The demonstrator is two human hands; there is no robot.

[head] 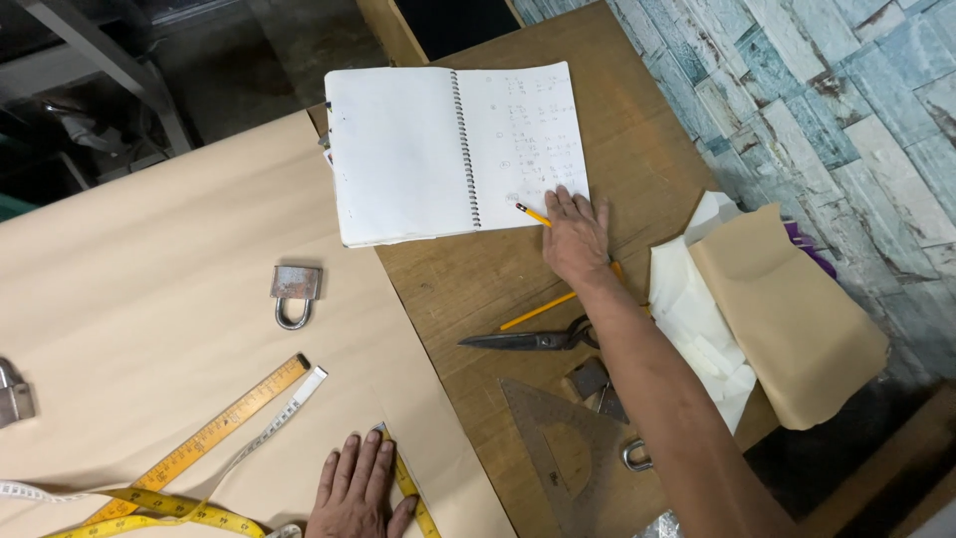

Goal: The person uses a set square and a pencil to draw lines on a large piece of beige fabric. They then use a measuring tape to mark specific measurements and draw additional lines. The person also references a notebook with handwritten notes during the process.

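Observation:
My right hand (575,237) reaches across the wooden table (637,149) and rests on the lower right corner of an open spiral notebook (453,149). It holds a yellow pencil (532,214) whose tip points at the written page. My left hand (357,490) lies flat, fingers spread, on the large sheet of brown paper (149,289), beside a yellow tape measure (408,488).
A metal padlock (295,294) sits on the brown paper, a wooden ruler (214,430) lower down. Black scissors (533,339), a second pencil (538,311) and a clear set square (568,448) lie on the table. Folded paper pieces (777,309) sit at right.

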